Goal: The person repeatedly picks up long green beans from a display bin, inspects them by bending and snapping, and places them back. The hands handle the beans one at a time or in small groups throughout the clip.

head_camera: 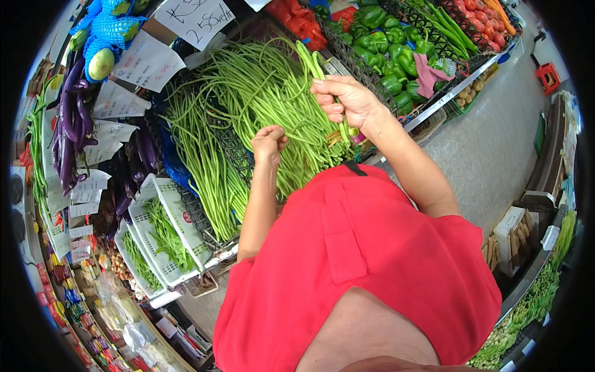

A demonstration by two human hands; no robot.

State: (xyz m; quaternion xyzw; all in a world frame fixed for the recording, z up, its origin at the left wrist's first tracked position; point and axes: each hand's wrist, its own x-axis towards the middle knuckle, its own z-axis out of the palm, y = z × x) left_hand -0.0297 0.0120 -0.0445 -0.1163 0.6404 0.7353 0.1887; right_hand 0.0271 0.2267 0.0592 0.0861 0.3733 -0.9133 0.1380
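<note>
My right hand [345, 101] is closed around a small bunch of long green beans [310, 60], whose upper ends stick out beyond the fingers to the upper left. Under it lies a large heap of yardlong beans [260, 88]. Low over the left part of that heap is my left hand [268, 143], its thumb and fingertips pinched together; whether a bean is between them is hard to make out. A black plastic crate wall [234, 151] separates this heap from a second pile of long beans [204, 172] on the left.
Green bell peppers [393, 46] and tomatoes [481, 23] fill crates at the upper right, with a pink cloth [427, 74] on the peppers. Purple eggplants [72, 121], price signs [148, 60] and white baskets [186, 218] of greens stand left. Grey floor [492, 135] lies right.
</note>
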